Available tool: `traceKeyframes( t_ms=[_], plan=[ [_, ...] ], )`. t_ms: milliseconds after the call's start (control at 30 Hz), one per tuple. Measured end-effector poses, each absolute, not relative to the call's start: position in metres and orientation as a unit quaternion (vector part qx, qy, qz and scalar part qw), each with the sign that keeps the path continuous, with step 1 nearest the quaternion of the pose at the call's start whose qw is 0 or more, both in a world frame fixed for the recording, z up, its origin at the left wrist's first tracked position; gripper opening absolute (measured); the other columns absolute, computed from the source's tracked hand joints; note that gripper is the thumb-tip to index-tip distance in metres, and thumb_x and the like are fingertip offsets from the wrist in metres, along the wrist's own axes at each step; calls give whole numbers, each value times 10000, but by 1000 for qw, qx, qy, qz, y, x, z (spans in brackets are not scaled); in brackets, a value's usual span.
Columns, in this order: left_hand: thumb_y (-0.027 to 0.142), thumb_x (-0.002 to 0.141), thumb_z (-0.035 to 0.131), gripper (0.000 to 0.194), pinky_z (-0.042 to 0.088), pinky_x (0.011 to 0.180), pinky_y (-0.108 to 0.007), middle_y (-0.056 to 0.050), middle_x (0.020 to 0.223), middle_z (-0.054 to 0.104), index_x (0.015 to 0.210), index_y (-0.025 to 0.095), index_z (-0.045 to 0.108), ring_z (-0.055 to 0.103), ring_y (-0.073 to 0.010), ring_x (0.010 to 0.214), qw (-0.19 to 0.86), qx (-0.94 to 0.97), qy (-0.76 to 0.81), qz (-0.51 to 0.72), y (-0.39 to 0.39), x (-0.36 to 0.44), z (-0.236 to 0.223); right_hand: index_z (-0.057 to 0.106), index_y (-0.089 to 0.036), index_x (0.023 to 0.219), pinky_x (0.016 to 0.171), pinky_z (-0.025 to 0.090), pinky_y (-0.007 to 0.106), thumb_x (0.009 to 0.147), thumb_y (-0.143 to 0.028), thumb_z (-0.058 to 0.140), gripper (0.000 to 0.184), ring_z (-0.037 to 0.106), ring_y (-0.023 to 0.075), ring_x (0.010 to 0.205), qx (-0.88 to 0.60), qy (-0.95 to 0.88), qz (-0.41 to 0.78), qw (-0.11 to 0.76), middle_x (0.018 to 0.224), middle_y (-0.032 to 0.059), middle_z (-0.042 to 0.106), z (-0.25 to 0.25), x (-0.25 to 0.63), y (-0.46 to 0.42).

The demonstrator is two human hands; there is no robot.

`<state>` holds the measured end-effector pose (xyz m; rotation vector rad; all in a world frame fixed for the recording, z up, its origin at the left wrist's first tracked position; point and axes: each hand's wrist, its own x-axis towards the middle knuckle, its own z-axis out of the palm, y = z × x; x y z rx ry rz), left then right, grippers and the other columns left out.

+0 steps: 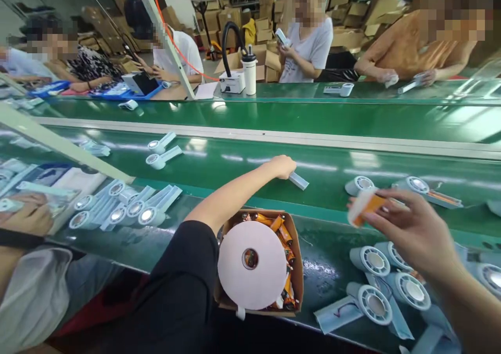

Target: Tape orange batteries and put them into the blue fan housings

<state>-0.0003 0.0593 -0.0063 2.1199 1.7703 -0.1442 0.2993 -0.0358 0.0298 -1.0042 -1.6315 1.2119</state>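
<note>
- Left hand (pixel 282 167) grips a pale blue plastic handle (pixel 299 181) over the green belt (pixel 235 174).
- Right hand (pixel 418 231), well apart, pinches an orange-and-white piece (pixel 365 208).
- Round white roll (pixel 252 287) tops a cardboard box (pixel 299 270).

Heaped cardboard boxes (pixel 350 39), dark-lidded white tumbler (pixel 249 75), orange hose (pixel 179 52), pallet jack (pixel 213 47)

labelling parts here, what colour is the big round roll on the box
white, clearest in the head view
</note>
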Motion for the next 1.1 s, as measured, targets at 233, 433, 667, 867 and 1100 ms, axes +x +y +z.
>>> traceKeyframes(
  t_ms=[233,433,667,867,1100],
  plan=[
    [361,964,709,202,547,963,-382,-44,1025,785,971,167,766,720,-209,1006,254,793,552,37,81,-25,-6,626,-236,1185,855,638,426,960,-388,648,273,808,270,904,-411,-766,388,306,972,68,826,-20,208,49],
    [386,968,686,236,536,899,-367,-43,950,768,955,160,752,702,-191,919,248,786,559,94,87,-24,-24,581,-213,1431,853,554,344,1089,-288,482,364,777,299,1008,-443,-881,153,64,1087,109,817,-26,188,62],
    [442,1012,681,299,590,967,-444,-68,1106,739,1083,154,716,705,-207,1029,238,766,589,102,93,-8,-33,637,-247,1403,820,521,358,1069,-289,534,353,756,342,1001,-437,-893,105,-25,1070,129,801,-19,188,64],
    [418,1016,680,280,597,977,-445,-75,1156,734,1118,159,714,705,-210,1057,236,748,611,109,87,1,-32,664,-315,1422,849,572,397,1074,-410,550,379,764,328,1036,-459,-880,99,-75,1180,137,789,-24,179,60],
    [290,928,745,256,542,1025,-434,-110,1178,753,1143,154,715,696,-257,1117,213,734,626,153,61,17,4,790,-215,1259,923,588,405,969,-379,751,335,777,340,1053,-431,-890,140,-57,1122,145,820,3,178,71]
  ],
)
